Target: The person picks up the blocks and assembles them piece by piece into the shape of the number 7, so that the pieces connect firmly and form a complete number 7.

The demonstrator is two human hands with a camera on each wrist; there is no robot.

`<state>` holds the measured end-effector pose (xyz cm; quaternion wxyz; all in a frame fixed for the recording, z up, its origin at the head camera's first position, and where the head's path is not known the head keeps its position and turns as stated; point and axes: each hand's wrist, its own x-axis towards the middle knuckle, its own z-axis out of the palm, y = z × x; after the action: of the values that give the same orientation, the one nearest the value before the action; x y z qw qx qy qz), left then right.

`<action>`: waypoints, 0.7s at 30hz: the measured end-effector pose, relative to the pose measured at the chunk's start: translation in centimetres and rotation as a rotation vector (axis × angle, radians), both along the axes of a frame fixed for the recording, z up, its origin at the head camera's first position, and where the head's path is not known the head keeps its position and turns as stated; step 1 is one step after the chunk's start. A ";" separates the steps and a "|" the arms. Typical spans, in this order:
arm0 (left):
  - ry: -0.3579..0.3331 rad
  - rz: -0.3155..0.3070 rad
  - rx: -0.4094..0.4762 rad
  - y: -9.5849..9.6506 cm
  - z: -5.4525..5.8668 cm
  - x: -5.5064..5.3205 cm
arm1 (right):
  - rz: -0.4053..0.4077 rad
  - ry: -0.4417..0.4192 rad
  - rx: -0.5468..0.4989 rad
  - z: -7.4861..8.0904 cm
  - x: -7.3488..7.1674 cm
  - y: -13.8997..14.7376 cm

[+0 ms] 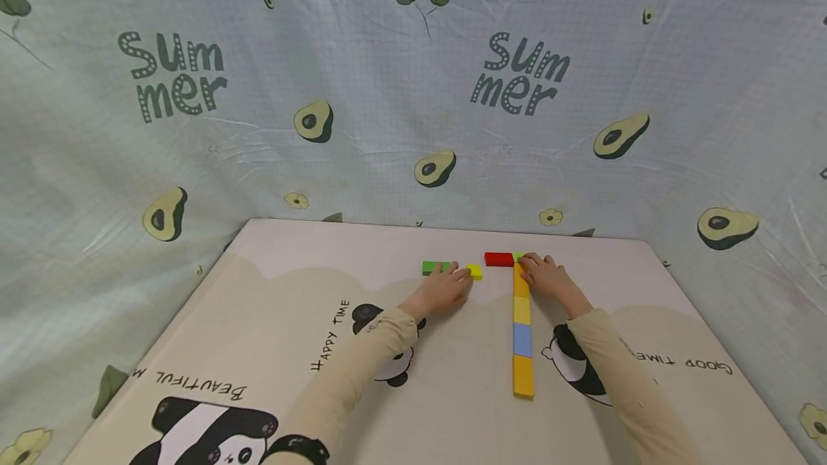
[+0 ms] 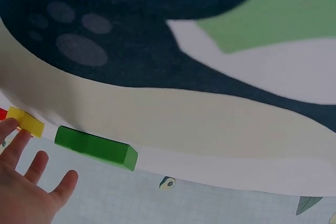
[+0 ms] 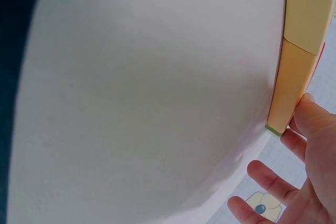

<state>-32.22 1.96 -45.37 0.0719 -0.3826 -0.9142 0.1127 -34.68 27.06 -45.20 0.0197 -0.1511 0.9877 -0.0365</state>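
A column of flat blocks runs down the table: a small green block (image 1: 519,256) at the far end, an orange block (image 1: 521,282), a pale yellow block (image 1: 521,311), a blue block (image 1: 522,341) and another orange block (image 1: 523,377). My right hand (image 1: 554,283) holds the far end at the green block, its thumb along the orange one. To the left of that end lies a red block (image 1: 499,259). My left hand (image 1: 442,291) pinches a small yellow block (image 2: 26,121), thumb hidden. Beside its outspread fingers lies a longer green block (image 2: 94,146).
The table (image 1: 271,293) wears a cover printed with pandas and lettering. Behind its far edge hangs a pale curtain (image 1: 362,56) with avocado prints. A dark band (image 1: 300,447) sits around my left forearm.
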 end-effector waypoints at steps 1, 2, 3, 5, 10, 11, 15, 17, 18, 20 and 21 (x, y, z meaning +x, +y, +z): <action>-0.006 0.008 0.007 0.1 0.0 -0.1 | -0.002 -0.001 -0.001 0.0 0.0 0.0; -0.015 0.019 0.012 0.2 0.0 -0.1 | -0.002 -0.002 -0.001 0.0 0.0 0.0; -0.024 0.032 0.014 0.3 0.0 -0.2 | -0.003 -0.002 -0.002 0.1 0.0 -0.1; -0.039 0.055 0.018 0.5 0.1 -0.3 | -0.003 -0.005 -0.004 0.2 0.0 -0.1; -0.059 0.112 0.021 0.9 0.2 -0.6 | -0.002 -0.007 -0.006 0.1 0.0 -0.1; -0.060 0.122 0.021 1.0 0.2 -0.6 | -0.003 -0.010 -0.009 0.1 0.0 -0.1; -0.063 0.160 0.038 1.3 0.1 -0.9 | 0.001 -0.016 -0.010 -0.1 -0.1 0.0; -0.063 0.179 0.050 1.4 0.1 -1.0 | -0.003 -0.023 -0.016 -0.2 -0.2 0.1; -0.063 0.188 0.053 1.5 0.1 -1.0 | -0.004 -0.023 -0.016 -0.2 -0.2 0.1; -0.064 0.203 0.056 1.6 0.1 -1.0 | -0.006 -0.023 -0.015 -0.2 -0.2 0.1; -0.064 0.209 0.060 1.7 0.1 -1.0 | -0.006 -0.021 -0.013 -0.2 -0.2 0.1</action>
<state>-33.22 3.63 -45.27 0.0419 -0.2865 -0.9538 0.0800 -34.85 27.17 -45.38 0.0290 -0.1476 0.9876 -0.0444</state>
